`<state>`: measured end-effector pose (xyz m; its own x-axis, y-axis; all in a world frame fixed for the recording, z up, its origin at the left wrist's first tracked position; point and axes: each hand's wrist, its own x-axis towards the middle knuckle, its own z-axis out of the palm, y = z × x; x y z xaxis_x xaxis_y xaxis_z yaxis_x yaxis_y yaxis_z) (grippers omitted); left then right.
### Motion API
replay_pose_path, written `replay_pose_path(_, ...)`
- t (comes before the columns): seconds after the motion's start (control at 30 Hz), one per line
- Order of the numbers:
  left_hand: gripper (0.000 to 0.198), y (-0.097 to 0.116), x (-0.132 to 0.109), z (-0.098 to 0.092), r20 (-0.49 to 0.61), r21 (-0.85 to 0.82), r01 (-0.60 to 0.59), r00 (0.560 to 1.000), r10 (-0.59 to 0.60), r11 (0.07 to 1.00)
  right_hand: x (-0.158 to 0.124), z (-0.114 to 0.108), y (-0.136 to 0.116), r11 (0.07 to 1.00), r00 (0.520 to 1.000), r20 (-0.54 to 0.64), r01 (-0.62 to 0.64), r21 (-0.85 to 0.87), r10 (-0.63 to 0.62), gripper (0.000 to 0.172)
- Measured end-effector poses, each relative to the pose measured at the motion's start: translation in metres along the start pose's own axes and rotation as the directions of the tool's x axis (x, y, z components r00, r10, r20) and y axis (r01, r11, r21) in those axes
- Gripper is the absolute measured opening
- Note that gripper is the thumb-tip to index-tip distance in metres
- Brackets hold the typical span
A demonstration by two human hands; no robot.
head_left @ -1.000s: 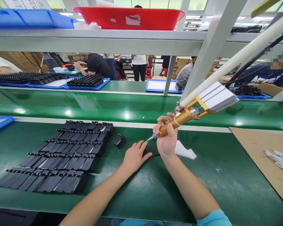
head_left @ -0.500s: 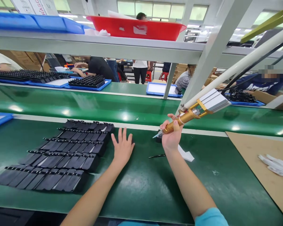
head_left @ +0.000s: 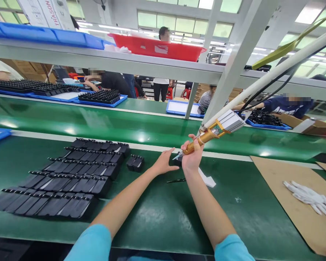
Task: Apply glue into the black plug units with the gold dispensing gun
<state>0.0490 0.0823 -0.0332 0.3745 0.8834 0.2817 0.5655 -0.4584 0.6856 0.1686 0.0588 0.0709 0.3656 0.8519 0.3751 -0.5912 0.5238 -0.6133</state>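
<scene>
My right hand point(head_left: 192, 156) is wrapped round a gold glue dispenser point(head_left: 206, 136) with a pale blue tip pointing down to the left. By the tip, a black plastic piece point(head_left: 179, 161) stands on the green work surface point(head_left: 152, 214), partly hidden behind my right hand. My left hand point(head_left: 164, 162) reaches towards that piece with thumb and fingers apart, holding nothing. To its left is a small pair of black pieces point(head_left: 135, 163). Several rows of similar black pieces point(head_left: 78, 168) lie side by side farther left.
A thin black stick-like tool point(head_left: 176, 180) and white paper point(head_left: 207, 178) lie near my right wrist. White gloves point(head_left: 311, 195) rest on cardboard point(head_left: 274, 192). A white pole point(head_left: 260, 83) slants above the dispenser. Behind the green barrier, people sit near blue trays point(head_left: 183, 108).
My left hand has moved right, off the small pair of black pieces, which now shows, and towards the piece at the dispenser tip. The right hand still grips the dispenser; the view has shifted slightly.
</scene>
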Motion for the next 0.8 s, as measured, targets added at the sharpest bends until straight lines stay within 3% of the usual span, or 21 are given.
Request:
replay_pose_path(0.1, 0.077, 0.0, 0.025, 0.013, 0.022, -0.115, -0.022, 0.999, 0.025, 0.993, -0.005, 0.003, 0.0, 1.0, 0.999, 0.03, -0.013, -0.012, 0.013, 0.019)
replay_pose_path(0.2, 0.061, -0.003, 0.022, 0.01, -0.01, -0.129, 0.008, 1.0, -0.009, 0.992, -0.007, 0.005, -0.001, 1.0, 0.999, 0.043, -0.018, -0.011, 0.018, 0.02)
replay_pose_path(0.3, 0.062, -0.007, -0.003, -0.013, 0.012, -0.117, 0.063, 0.998, -0.062, 0.991, -0.007, 0.006, -0.003, 1.0, 0.999, 0.037, -0.024, -0.006, 0.024, 0.018)
replay_pose_path(0.4, 0.062, -0.009, -0.035, -0.039, 0.139, -0.107, 0.118, 0.985, -0.103, 0.987, -0.007, 0.006, -0.004, 1.0, 0.999, 0.028, -0.029, -0.003, 0.029, 0.017)
replay_pose_path(0.5, 0.068, -0.006, -0.06, -0.051, 0.198, -0.16, 0.136, 0.975, -0.103, 0.978, -0.008, 0.006, -0.003, 0.999, 0.999, 0.034, -0.035, 0.018, 0.035, 0.016)
replay_pose_path(0.67, 0.066, -0.01, -0.073, -0.035, 0.047, -0.284, 0.164, 0.986, -0.157, 0.945, -0.012, 0.007, -0.003, 0.999, 0.998, 0.057, -0.037, 0.012, 0.036, 0.016)
replay_pose_path(0.8, 0.057, -0.025, -0.071, -0.022, -0.015, -0.498, 0.212, 0.967, -0.253, 0.841, -0.013, 0.008, -0.003, 0.999, 0.997, 0.059, -0.045, -0.01, 0.045, 0.018)
